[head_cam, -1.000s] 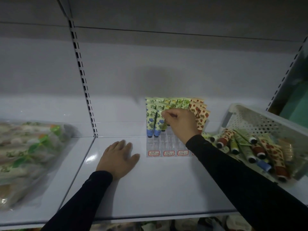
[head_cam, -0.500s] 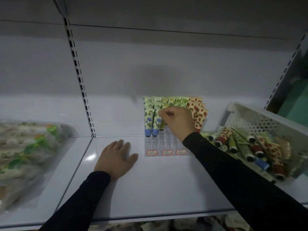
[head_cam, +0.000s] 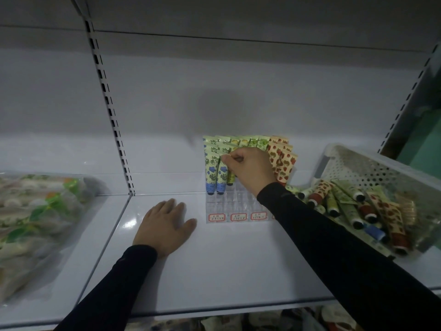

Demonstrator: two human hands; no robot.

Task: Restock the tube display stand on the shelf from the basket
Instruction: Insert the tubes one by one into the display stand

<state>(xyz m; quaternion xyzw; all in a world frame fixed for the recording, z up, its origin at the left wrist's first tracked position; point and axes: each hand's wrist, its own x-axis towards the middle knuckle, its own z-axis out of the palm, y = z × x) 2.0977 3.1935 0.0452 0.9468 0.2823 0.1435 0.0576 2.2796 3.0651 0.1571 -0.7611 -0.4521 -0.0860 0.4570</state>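
Observation:
A clear tiered display stand (head_cam: 236, 211) with red-framed labels sits at the back of the white shelf (head_cam: 214, 263). Upright tubes fill its rear rows: blue-flowered ones at the left, green ones in the middle, strawberry ones (head_cam: 284, 163) at the right. My right hand (head_cam: 250, 168) pinches the top of a yellow-green tube (head_cam: 231, 179) standing in the stand beside a blue-flowered tube (head_cam: 222, 175). My left hand (head_cam: 164, 225) rests flat on the shelf, left of the stand. A white perforated basket (head_cam: 372, 168) at the right holds several loose tubes (head_cam: 358, 209).
Bagged goods in clear plastic (head_cam: 35, 218) lie on the neighbouring shelf at the left. A slotted upright (head_cam: 112, 115) divides the two bays. The stand's front rows hold no tubes. More packaged items show below the shelf's front edge.
The view has shifted slightly. My right hand stays at the stand on the yellow-green tube, a little lower than before. The left hand has not moved.

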